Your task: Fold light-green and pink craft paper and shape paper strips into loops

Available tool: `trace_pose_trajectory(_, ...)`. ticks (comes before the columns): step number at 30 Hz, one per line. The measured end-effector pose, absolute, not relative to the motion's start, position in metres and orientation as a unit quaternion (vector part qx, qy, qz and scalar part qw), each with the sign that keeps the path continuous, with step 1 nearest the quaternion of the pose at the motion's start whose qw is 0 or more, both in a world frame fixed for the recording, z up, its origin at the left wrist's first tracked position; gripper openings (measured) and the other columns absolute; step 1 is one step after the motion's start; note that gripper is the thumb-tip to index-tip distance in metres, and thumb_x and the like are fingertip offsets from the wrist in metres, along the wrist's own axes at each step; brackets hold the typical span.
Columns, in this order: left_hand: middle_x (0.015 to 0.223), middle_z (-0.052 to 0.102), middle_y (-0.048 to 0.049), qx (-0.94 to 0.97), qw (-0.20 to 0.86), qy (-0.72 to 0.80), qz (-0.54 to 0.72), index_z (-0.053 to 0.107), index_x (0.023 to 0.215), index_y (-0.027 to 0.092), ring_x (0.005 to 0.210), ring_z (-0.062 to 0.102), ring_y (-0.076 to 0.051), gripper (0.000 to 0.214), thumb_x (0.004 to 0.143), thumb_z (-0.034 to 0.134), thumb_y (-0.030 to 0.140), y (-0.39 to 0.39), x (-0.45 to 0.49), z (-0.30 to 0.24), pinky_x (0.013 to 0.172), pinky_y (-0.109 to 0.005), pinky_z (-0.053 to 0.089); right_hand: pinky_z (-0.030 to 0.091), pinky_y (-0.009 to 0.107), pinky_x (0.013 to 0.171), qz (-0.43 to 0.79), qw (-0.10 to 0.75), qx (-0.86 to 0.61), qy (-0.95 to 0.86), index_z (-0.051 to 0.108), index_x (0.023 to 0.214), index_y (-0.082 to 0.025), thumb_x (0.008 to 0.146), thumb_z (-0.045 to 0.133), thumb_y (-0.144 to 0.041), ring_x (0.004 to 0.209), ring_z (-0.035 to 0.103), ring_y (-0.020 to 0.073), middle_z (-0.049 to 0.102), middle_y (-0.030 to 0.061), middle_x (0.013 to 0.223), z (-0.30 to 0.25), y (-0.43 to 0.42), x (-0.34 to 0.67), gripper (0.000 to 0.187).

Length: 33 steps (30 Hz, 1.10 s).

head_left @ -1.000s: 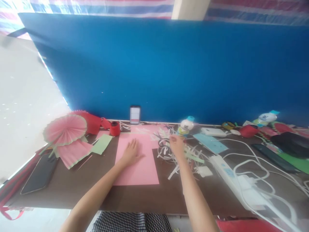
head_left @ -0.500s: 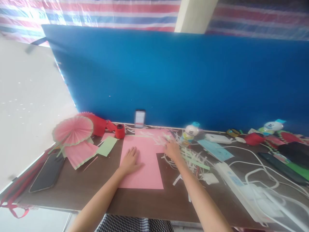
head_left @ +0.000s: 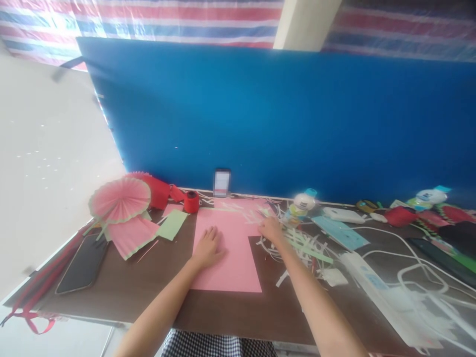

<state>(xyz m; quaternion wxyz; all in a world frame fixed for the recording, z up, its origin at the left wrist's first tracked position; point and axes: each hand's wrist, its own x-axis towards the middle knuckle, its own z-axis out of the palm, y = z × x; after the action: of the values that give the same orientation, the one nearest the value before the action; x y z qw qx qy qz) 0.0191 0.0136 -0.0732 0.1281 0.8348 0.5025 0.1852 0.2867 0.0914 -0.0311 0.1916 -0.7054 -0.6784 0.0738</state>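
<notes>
A sheet of pink paper (head_left: 228,270) lies flat on the brown table, its long side running away from me. My left hand (head_left: 208,248) rests flat on it, fingers stretched out and holding nothing. Beyond the sheet's far right corner, my right hand (head_left: 271,230) has its fingers bent together at the edge of a second pink sheet (head_left: 243,203) strewn with pale paper strips. Whatever is in those fingers is too small and blurred to name. A heap of white and green paper strips (head_left: 307,248) lies beside my right wrist.
Left are a pleated pink paper fan (head_left: 121,201), a green paper piece (head_left: 172,224), a red roll (head_left: 191,202) and a dark phone (head_left: 82,263). A phone (head_left: 222,182) leans upright at the back. Right are a glue bottle (head_left: 299,208), a power strip (head_left: 379,292) and loose white cables.
The whole view has shifted slightly, so things sit a little further right. Both hands keep nearly the same places on and beside the pink paper.
</notes>
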Motion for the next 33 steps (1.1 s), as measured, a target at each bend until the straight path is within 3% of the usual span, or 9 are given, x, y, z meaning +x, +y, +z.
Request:
trace_pose_trajectory(5,0.137,0.028,-0.0184,0.837,0.129,0.496,0.188,0.040,0.123,0.011,0.130,0.017,-0.031,0.055,0.079,0.044,0.044,0.014,0.018,-0.072,0.105,-0.047,0.015,0.039,0.037,0.076,0.137,0.263,-0.683,-0.667,0.059,0.050,-0.017,0.060,0.052,-0.017,0.085,0.054,0.0225,0.060,0.0060,0.067,-0.025,0.093,0.288,0.011)
trace_pose_trajectory(10,0.134,0.035,-0.0156,0.813,0.178,0.490,0.259,0.045,0.119,0.014,0.129,0.021,-0.029,0.044,0.079,0.046,0.032,0.012,0.017,-0.069,0.104,-0.047,0.017,0.045,0.029,0.057,0.222,0.335,-0.646,-0.649,0.061,0.068,-0.016,0.070,0.048,-0.028,0.065,0.057,0.0162,0.062,0.0032,0.066,-0.013,0.084,0.287,0.018)
trace_pose_trajectory(14,0.129,0.042,-0.0145,0.690,0.352,0.476,0.415,0.042,0.120,0.016,0.120,0.039,-0.025,0.042,0.080,0.048,0.028,0.013,0.022,-0.063,0.098,-0.043,0.033,0.046,0.026,0.053,0.414,0.442,-0.544,-0.580,0.059,0.086,-0.015,0.070,0.055,-0.036,0.057,0.058,0.0136,0.063,0.0018,0.067,-0.014,0.055,0.264,0.026)
trace_pose_trajectory(16,0.122,0.048,-0.0158,0.585,0.484,0.446,0.474,0.038,0.121,0.016,0.107,0.052,-0.023,0.046,0.079,0.051,0.030,0.014,0.027,-0.059,0.089,-0.041,0.043,0.047,0.027,0.055,0.436,0.398,-0.502,-0.632,0.056,0.098,-0.017,0.072,0.055,-0.034,0.059,0.060,0.0136,0.066,0.0026,0.075,-0.019,0.035,0.244,0.031)
trace_pose_trajectory(19,0.113,0.055,-0.0160,0.453,0.617,0.392,0.511,0.034,0.121,0.017,0.094,0.060,-0.022,0.058,0.072,0.061,0.032,0.013,0.033,-0.052,0.078,-0.039,0.050,0.047,0.029,0.064,0.311,0.308,-0.479,-0.761,0.058,0.098,-0.019,0.079,0.049,-0.026,0.072,0.062,0.0164,0.067,0.0042,0.084,-0.030,0.009,0.216,0.022)
trace_pose_trajectory(22,0.102,0.062,-0.0136,0.398,0.642,0.394,0.523,0.040,0.115,0.017,0.089,0.062,-0.023,0.060,0.065,0.068,0.032,0.010,0.035,-0.048,0.074,-0.038,0.052,0.043,0.032,0.073,0.065,0.243,-0.457,-0.853,0.062,0.091,-0.020,0.082,0.044,-0.014,0.078,0.060,0.0182,0.067,0.0051,0.084,-0.037,-0.004,0.200,0.021)
trace_pose_trajectory(25,0.093,0.065,-0.0122,0.373,0.648,0.396,0.533,0.048,0.104,0.014,0.086,0.063,-0.023,0.047,0.066,0.068,0.031,0.009,0.033,-0.048,0.076,-0.039,0.051,0.039,0.034,0.077,-0.110,0.238,-0.420,-0.869,0.062,0.092,-0.018,0.082,0.044,-0.009,0.079,0.057,0.0190,0.066,0.0068,0.085,-0.042,-0.008,0.198,0.022)
trace_pose_trajectory(28,0.094,0.065,-0.0124,0.355,0.666,0.377,0.537,0.050,0.099,0.014,0.090,0.062,-0.022,0.036,0.069,0.065,0.026,0.011,0.032,-0.052,0.083,-0.039,0.049,0.036,0.034,0.078,-0.155,0.263,-0.405,-0.862,0.061,0.093,-0.019,0.084,0.042,-0.011,0.081,0.055,0.0177,0.065,0.0060,0.088,-0.046,-0.007,0.201,0.023)
trace_pose_trajectory(33,0.110,0.059,-0.0146,0.335,0.650,0.386,0.563,0.049,0.103,0.014,0.098,0.059,-0.022,0.029,0.076,0.057,0.021,0.017,0.026,-0.056,0.084,-0.039,0.050,0.035,0.032,0.075,-0.125,0.289,-0.433,-0.844,0.062,0.093,-0.020,0.085,0.043,-0.013,0.075,0.055,0.0162,0.066,0.0033,0.077,-0.053,-0.006,0.209,0.022)
